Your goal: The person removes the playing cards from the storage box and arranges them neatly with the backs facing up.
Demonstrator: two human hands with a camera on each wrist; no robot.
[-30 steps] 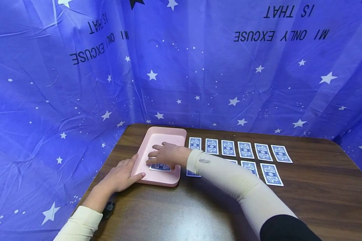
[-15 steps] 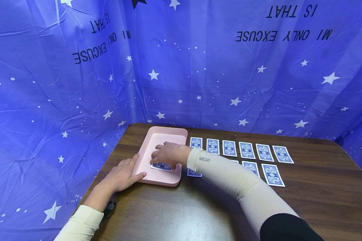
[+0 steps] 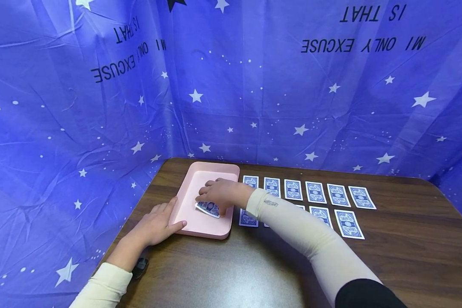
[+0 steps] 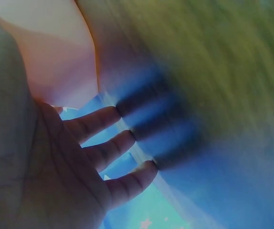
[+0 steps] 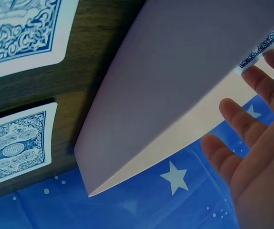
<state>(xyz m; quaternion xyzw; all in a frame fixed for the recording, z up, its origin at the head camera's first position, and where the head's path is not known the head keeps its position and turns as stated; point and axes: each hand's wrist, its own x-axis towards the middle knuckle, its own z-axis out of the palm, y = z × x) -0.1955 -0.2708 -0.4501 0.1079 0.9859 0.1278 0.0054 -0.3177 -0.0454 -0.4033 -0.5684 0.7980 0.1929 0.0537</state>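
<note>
A pink tray (image 3: pixel 200 231) lies at the left of the table. Inside it, my right hand (image 3: pixel 224 192) pinches a blue-backed playing card (image 3: pixel 209 208) between thumb and fingers; the card sits turned at an angle, back side up. Only a strip of that card (image 5: pixel 258 51) shows in the right wrist view, past the tray wall. My left hand (image 3: pixel 155 221) rests along the tray's left side with fingers straight and the thumb over its near-left edge. In the left wrist view, the fingers of the left hand (image 4: pixel 75 162) stretch out beside the tray (image 4: pixel 56 52).
Right of the tray, several playing cards (image 3: pixel 293 189) lie face down in a back row. A front row (image 3: pixel 349 223) runs nearer, partly covered by my right forearm. A blue star-patterned curtain (image 3: pixel 254 85) borders the wooden table (image 3: pixel 408 239) behind and at the left.
My right hand has drawn slightly right and back inside the tray. The card beneath it has turned from lying straight to an angle. The left hand stays in place.
</note>
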